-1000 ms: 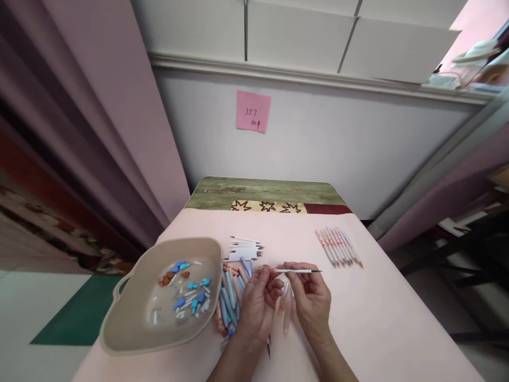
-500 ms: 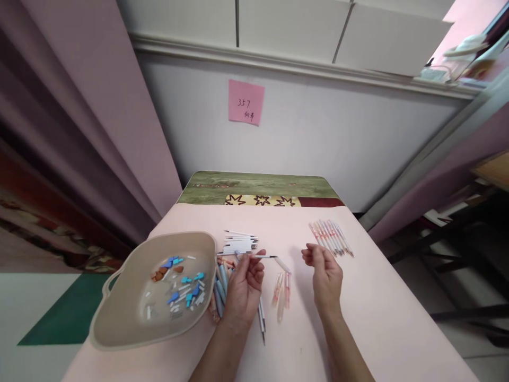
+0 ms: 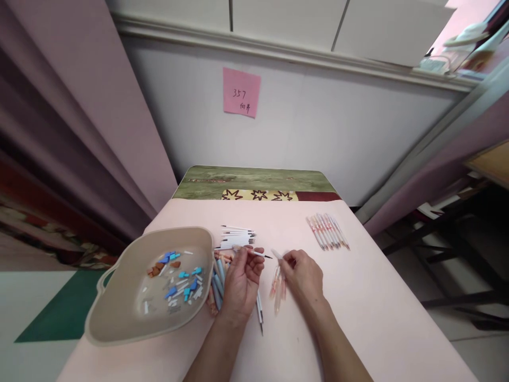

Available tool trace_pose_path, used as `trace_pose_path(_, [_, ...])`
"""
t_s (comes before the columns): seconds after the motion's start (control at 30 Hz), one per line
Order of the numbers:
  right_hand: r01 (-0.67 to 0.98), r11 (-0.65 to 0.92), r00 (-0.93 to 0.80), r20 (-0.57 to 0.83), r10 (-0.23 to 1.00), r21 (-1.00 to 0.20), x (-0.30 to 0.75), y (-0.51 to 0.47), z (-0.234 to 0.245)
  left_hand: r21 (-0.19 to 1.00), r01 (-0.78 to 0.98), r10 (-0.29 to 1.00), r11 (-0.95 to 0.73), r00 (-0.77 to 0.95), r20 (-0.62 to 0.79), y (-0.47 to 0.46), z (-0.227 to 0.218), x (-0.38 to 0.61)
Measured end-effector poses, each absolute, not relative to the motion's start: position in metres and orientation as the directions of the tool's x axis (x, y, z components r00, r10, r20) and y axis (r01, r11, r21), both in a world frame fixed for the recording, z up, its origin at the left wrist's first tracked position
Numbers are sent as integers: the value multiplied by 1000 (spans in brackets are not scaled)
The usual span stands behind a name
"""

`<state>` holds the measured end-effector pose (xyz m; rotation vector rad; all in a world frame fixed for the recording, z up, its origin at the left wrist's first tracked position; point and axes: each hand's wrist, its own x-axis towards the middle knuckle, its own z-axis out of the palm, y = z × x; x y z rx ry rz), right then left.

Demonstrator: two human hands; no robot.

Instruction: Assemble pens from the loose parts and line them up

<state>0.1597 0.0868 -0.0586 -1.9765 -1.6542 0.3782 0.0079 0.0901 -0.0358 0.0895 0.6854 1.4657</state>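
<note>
Jutting from the left hand (image 3: 242, 278), the refill (image 3: 256, 253) seems pinched.

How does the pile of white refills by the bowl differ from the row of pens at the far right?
The refills are thin and plain white with dark tips; the pens are thicker, with clear and reddish bodies. The refills lie crosswise, left to right; the pens slant away from the person. The refills sit by the left hand; the pens lie clear of it. Both lie flat in tidy groups.
</note>
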Motion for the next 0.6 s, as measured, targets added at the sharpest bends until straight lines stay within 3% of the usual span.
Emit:
trace_pose_path(0.1, [692, -70, 269, 167, 948, -718, 159, 85, -54, 510, -851, 933, 122, -77, -352, 90, -39, 9])
trace_pose_path(0.23, [439, 113, 281, 256, 925, -892, 157, 80, -47, 585, -810, 949, 48, -146, -278, 89, -43, 9])
trace_pose_path(0.43, [491, 308, 230, 462, 857, -815, 158, 74, -44, 596, -802, 941, 24, -183, -284, 91, -47, 9])
trace_pose_path(0.6, [530, 345, 203, 511, 835, -774, 159, 73, -46, 619, -785, 931, 9, -220, -292, 92, -45, 9])
